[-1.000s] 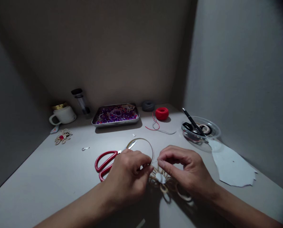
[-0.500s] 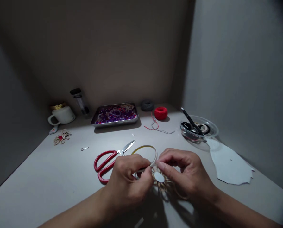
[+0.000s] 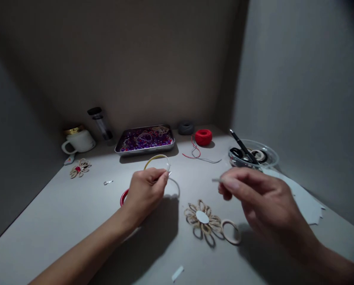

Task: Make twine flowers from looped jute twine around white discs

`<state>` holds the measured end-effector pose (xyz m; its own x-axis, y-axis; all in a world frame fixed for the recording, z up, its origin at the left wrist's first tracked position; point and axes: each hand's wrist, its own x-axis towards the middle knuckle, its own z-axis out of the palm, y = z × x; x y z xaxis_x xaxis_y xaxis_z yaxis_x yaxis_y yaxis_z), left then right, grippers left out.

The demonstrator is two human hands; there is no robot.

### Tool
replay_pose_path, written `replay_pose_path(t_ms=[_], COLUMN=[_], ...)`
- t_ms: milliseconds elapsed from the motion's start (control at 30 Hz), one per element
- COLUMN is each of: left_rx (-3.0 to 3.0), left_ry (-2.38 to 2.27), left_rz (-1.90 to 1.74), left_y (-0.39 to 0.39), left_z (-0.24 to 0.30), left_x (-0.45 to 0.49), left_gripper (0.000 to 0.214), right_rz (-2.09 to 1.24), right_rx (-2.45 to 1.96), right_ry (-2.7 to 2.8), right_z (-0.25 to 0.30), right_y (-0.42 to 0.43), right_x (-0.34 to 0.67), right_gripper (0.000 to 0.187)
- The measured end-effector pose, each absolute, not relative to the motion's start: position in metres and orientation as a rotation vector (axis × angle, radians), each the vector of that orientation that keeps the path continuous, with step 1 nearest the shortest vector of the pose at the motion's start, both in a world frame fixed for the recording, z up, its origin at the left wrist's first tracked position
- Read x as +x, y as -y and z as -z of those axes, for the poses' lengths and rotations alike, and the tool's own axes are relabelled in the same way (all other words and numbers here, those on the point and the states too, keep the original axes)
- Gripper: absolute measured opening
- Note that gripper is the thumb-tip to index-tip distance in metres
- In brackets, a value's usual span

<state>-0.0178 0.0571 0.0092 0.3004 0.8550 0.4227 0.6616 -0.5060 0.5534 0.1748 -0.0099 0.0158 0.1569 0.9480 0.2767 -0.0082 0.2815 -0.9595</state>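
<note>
My left hand [image 3: 149,187] is closed, with a thin yellow-and-white hoop [image 3: 158,156] pinched between thumb and fingers. Under it are the scissors, mostly hidden, with part of a red handle [image 3: 124,196] showing. Further right, my right hand [image 3: 255,194] is raised above the table, its thumb and forefinger pinching a short pale strip [image 3: 215,180]. Between and below the hands lies a twine flower [image 3: 214,221] with a white oval disc [image 3: 202,217] at its centre. A narrow pale ring [image 3: 231,232] rests against its right petals.
Behind stand a metal tray of purple beads [image 3: 145,151], a red thread ball [image 3: 203,137], a grey one [image 3: 185,127], a mug [image 3: 81,141] and a clear tube [image 3: 101,126]. At right are a plastic bowl [image 3: 274,160] and white sheet [image 3: 306,202]. Another twine flower [image 3: 80,169] lies left.
My hands have moved apart: the left went left and up with the hoop, over the scissors, and the right went right with a short strip. The flower and pale ring are now uncovered.
</note>
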Motion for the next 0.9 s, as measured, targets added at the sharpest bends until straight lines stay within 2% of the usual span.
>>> replay_pose_path(t_ms=[100, 233, 400, 600, 900], left_rx=[2.607, 2.528, 2.062, 1.503, 1.252], left_ry=[-1.288, -1.337, -1.402, -1.315, -1.227], left_rz=[-0.824, -0.912, -0.534, -0.395, -0.582], left_y=[-0.065, -0.05, -0.027, -0.026, -0.021], left_z=[0.006, 0.008, -0.002, 0.002, 0.015], left_x=[-0.019, -0.011, -0.007, 0.007, 0.027], left_gripper=[0.024, 0.015, 0.028, 0.052, 0.053], right_rz=[-1.161, -1.35, -1.341, -1.45, -1.5], right_rx=[-1.145, -1.202, -1.254, -1.361, -1.297], right_ry=[1.018, 0.848, 0.852, 0.887, 0.985], right_z=[-0.011, 0.0, 0.003, 0.015, 0.02], right_y=[0.001, -0.002, -0.001, -0.001, 0.001], right_x=[0.184, 0.194, 0.201, 0.199, 0.191], right_gripper=[0.019, 0.023, 0.019, 0.031, 0.025])
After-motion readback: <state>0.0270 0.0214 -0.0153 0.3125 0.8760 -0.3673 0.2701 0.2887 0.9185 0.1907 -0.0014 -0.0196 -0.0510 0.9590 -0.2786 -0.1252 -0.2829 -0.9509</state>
